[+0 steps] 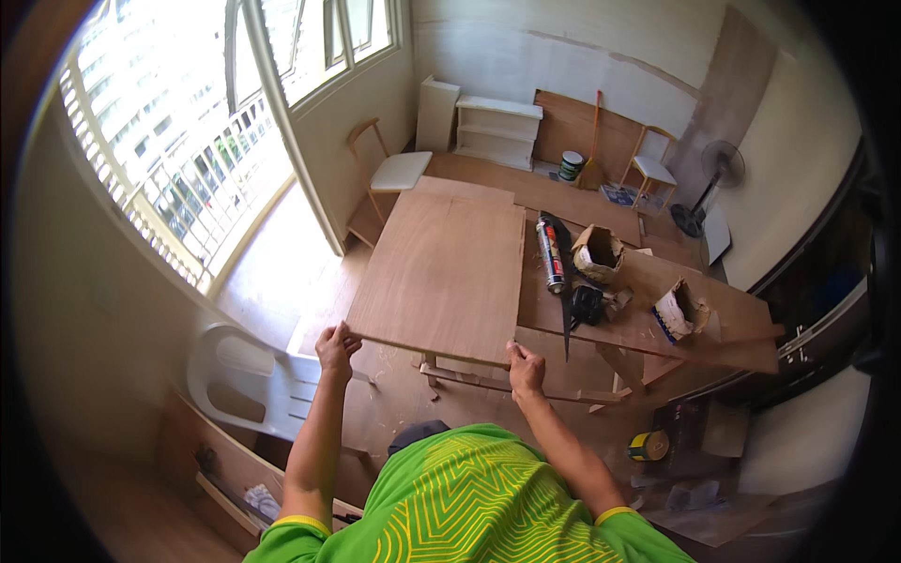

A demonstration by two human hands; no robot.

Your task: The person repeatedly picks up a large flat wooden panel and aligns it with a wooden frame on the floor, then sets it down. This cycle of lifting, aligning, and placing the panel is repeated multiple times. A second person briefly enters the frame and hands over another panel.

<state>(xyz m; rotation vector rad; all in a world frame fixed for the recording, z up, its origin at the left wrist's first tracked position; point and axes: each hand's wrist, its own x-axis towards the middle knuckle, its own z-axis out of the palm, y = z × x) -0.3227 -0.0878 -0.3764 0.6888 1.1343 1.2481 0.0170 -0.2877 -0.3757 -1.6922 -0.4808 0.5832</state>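
A flat wooden panel (441, 267) lies in front of me on a low trestle. My left hand (336, 351) is closed on its near left corner. At the near right corner my right hand (526, 368) grips the edge, thumb on top. Just right of the panel, a spray can (550, 253) lies beside a hand saw (567, 324) whose blade points toward me. A dark power tool (588, 304) rests close by, partly among other small items.
Two torn cardboard boxes (598, 253) (682, 311) stand on the workbench (648, 281) at right. A white plastic chair (249, 380) is near my left arm. On the floor at right sits a yellow tin (648, 446). A wooden chair (399, 169) stands beyond the panel.
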